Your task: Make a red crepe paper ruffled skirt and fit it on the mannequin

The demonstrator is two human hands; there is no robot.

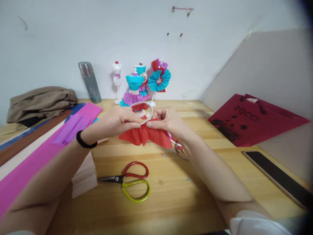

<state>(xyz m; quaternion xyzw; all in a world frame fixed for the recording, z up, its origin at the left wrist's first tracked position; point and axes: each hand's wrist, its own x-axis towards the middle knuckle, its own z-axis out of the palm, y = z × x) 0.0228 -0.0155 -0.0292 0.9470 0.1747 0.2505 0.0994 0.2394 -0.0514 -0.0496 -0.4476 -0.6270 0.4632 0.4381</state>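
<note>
Red crepe paper (143, 134), gathered into a ruffle, hangs below a white ring (151, 112) above the middle of the table. My left hand (123, 120) pinches the ring and the gathered paper edge from the left, thumb in front. From the right, my right hand (165, 122) holds the red paper just below the ring, its thumb pressed on the gathers. Through the ring, red and white pieces show. Scissors (118, 179) with one red and one yellow handle lie nearer to me, touched by neither hand.
Small mannequins in paper dresses (135, 83) and a bottle (90, 83) stand at the back. Paper strips (36, 156) and brown cloth (42, 101) lie left. A red bag (251, 120) and a phone (276, 176) are right. Another ring (181, 150) lies by my right forearm.
</note>
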